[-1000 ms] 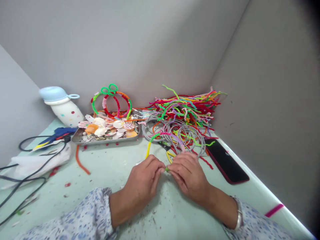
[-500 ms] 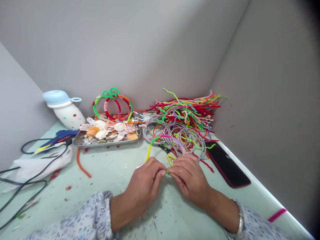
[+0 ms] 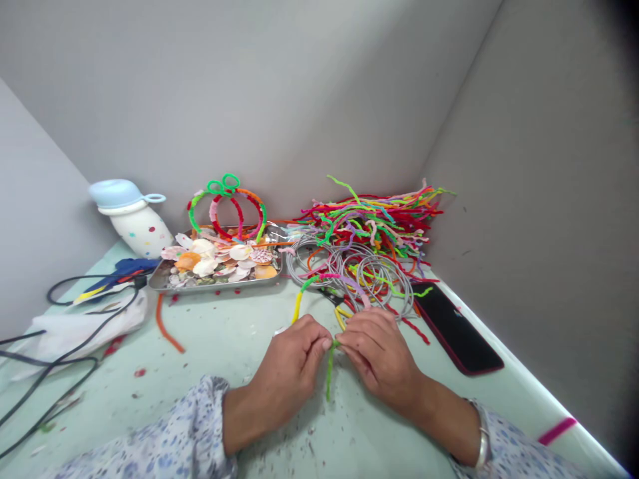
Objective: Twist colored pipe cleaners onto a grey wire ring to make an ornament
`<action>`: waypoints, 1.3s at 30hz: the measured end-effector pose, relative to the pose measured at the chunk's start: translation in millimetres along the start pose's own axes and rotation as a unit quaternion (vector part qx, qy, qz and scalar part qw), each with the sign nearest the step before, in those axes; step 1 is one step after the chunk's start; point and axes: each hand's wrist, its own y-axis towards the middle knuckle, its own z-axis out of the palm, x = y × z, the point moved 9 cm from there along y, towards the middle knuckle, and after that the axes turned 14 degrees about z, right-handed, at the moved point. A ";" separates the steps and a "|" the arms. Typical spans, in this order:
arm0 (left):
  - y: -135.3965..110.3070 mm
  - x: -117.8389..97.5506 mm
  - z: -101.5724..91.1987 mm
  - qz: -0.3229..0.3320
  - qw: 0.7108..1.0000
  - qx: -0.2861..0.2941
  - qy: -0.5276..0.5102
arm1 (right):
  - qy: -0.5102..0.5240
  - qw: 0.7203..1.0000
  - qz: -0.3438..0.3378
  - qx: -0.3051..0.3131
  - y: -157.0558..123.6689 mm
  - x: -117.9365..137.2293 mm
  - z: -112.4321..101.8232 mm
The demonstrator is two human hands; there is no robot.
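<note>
Both hands meet above the table, fingers pinched close together. Between the fingertips of my left hand [image 3: 294, 359] and my right hand [image 3: 382, 356] is a green pipe cleaner [image 3: 329, 380], its loose end hanging down toward me. A multicoloured pipe cleaner ring [image 3: 333, 276], yellow, green, pink and lilac, arches up behind the hands; both its sides run down into them. The lower part of the ring is hidden by my fingers. Just behind my right hand lie pliers with yellow and red handles [image 3: 340, 318], partly covered.
A metal tray [image 3: 219, 289] of shells stands at the back left, with finished pipe cleaner rings [image 3: 239, 213] above it. Behind lie coiled grey wires [image 3: 384, 283] and a pipe cleaner heap [image 3: 374, 219]. A phone [image 3: 456, 329] is right; a bottle [image 3: 137, 226] and black cable [image 3: 74, 362] are left.
A length of the green pipe cleaner now hangs below my fingertips, where only a small green bit showed before. Both hands stay pinched in nearly the same place.
</note>
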 end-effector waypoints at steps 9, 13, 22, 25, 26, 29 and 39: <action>-1.8 2.6 3.9 0.010 1.000 0.020 -0.015 | 0.001 1.000 0.018 0.008 -0.2 -5.8 3.6; -2.3 2.1 4.5 0.027 1.000 0.011 0.005 | 0.010 0.999 0.026 0.016 -0.3 -7.7 4.8; -1.5 0.8 0.7 0.075 0.996 -0.017 0.044 | 0.020 0.999 0.037 0.023 1.4 -7.3 4.1; -2.0 0.4 -0.9 0.079 0.995 -0.023 0.048 | 0.026 0.999 0.040 0.024 1.6 -8.0 4.2; -2.1 0.5 -1.1 0.079 0.995 -0.024 0.049 | 0.028 0.998 0.042 0.025 1.5 -8.3 4.4; -2.5 1.1 -1.1 0.080 0.995 -0.025 0.053 | 0.031 0.998 0.045 0.028 1.3 -9.2 5.1; -3.6 2.3 -0.9 0.080 0.995 -0.031 0.050 | 0.024 0.998 0.036 0.034 1.2 -8.2 6.2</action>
